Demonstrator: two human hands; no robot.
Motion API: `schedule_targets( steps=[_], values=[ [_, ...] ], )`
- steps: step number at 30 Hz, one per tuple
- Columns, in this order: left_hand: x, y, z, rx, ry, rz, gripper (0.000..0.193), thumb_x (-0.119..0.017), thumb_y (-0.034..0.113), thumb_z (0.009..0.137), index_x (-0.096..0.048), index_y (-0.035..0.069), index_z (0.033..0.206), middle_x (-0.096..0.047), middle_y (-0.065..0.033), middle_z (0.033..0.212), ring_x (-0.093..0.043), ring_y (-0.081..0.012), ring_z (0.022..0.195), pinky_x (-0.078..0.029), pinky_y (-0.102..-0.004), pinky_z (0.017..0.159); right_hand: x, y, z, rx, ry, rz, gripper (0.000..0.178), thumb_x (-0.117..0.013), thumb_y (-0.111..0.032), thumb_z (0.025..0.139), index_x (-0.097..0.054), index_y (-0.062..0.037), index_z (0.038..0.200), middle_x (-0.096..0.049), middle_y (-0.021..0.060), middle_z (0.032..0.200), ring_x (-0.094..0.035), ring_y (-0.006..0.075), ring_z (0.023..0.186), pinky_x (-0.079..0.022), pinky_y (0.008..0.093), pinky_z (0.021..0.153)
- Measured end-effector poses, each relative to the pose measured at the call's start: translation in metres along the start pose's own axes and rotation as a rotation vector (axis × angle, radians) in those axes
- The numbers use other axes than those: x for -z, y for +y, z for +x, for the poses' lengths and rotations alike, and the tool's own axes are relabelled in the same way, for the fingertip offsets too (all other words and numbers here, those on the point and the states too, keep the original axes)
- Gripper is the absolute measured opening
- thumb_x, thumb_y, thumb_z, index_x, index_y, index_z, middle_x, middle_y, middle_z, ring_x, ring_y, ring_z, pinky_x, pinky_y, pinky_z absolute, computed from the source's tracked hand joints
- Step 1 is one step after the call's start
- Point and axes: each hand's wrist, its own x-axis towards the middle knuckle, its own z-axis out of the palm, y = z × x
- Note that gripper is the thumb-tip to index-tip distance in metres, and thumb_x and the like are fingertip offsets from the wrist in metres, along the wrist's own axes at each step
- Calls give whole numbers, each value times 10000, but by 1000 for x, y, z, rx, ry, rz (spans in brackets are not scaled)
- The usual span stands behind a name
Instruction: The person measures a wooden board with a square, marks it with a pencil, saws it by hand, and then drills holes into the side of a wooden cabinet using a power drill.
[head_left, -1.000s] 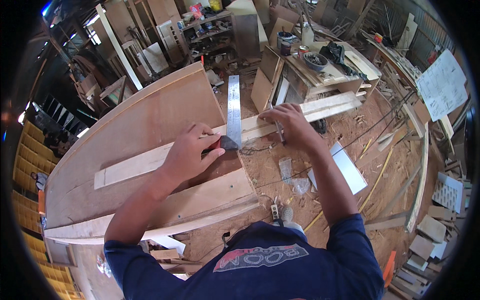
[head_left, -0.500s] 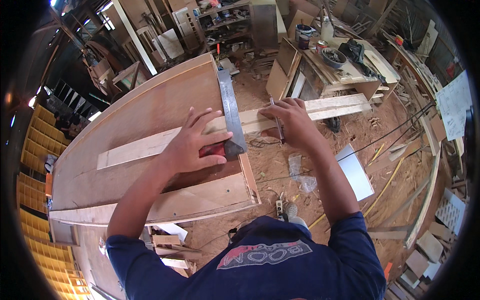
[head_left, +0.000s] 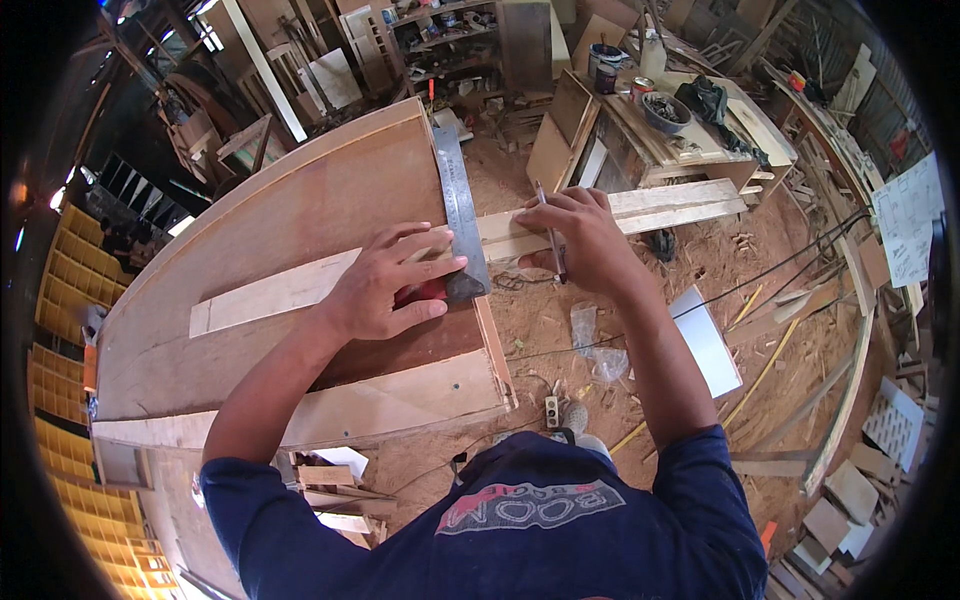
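Across the pale board [head_left: 270, 292], a metal square [head_left: 461, 195] lies with the left hand [head_left: 385, 285] clamping its grip on it, apparently for steadiness, while the right hand's [head_left: 580, 238] grip pinches a slim pen [head_left: 556, 246].

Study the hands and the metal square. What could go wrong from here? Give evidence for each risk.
The metal square could swivel: the left hand holds its handle end, while the blade's far end is unheld.
The pale board might shift or tip if pressed, since it reaches past the edge of the wooden panel.
The right hand, holding a thin pen, could bump the square, being near it.
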Motion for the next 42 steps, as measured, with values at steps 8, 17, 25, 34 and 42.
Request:
schedule_targets(
  steps=[8,17,25,34,42],
  values=[
    [-4,-3,-1,8,3,14,520,-752,380,937,-694,202,1422,-581,-80,1561,-477,-399,1447,-368,-523,1210,-2,1,1,-4,0,-17,540,-913,-370,737,-767,-165,1215,-734,96,1247,-583,332,1229,-382,447,1101],
    [-4,0,-2,27,17,7,543,-777,387,919,-693,207,1425,-621,-30,1529,-477,-393,1451,-375,-526,1211,-5,-4,2,8,-5,-34,516,-891,-328,774,-752,-169,1245,-729,99,1268,-581,353,1228,-383,460,1106],
    [-7,-5,-4,27,-11,1,561,-765,424,938,-676,210,1450,-638,3,1512,-466,-402,1466,-367,-528,1205,-6,1,6,46,-4,-15,526,-899,-333,756,-764,-159,1233,-728,105,1269,-583,362,1219,-393,471,1097],
    [-5,-3,-2,24,-35,28,518,-724,415,975,-675,221,1454,-630,28,1522,-459,-377,1478,-334,-524,1215,-8,1,6,41,-5,-20,536,-897,-365,763,-762,-146,1233,-721,114,1277,-573,364,1235,-386,473,1103],
    [-6,-1,-2,55,2,8,482,-758,393,949,-714,234,1402,-649,38,1499,-498,-367,1443,-368,-510,1183,-1,-5,6,57,56,51,462,-803,-421,910,-754,-141,1274,-715,119,1295,-580,334,1238,-431,467,1066]
  ],
)
